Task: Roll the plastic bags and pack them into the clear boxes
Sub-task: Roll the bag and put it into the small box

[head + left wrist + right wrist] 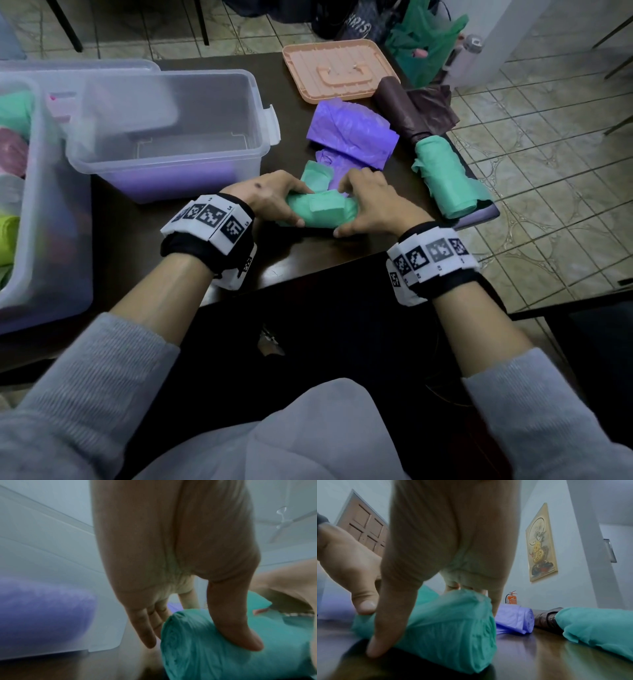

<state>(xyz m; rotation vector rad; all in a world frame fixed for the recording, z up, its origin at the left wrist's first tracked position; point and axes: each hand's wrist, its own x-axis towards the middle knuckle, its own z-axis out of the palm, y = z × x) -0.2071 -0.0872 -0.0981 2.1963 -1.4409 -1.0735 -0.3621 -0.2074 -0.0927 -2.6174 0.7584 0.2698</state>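
Observation:
A green plastic bag roll (317,210) (223,649) (447,627) lies on the dark table near its front edge. My left hand (274,200) (197,635) grips its left end, thumb in front and fingers behind. My right hand (368,209) (428,622) grips its right end the same way. A loose tail of the green bag (313,176) sticks out behind the roll. An empty clear box (178,137) stands just left of my hands. A second clear box (37,219) with rolled bags inside sits at the far left.
Behind the hands lies a purple bag (352,132) (515,619), partly rolled. A brown bag (411,106) and another green roll (445,178) (599,627) lie at the right table edge. A peach lid (337,70) rests at the back. The table's front edge (308,274) is close.

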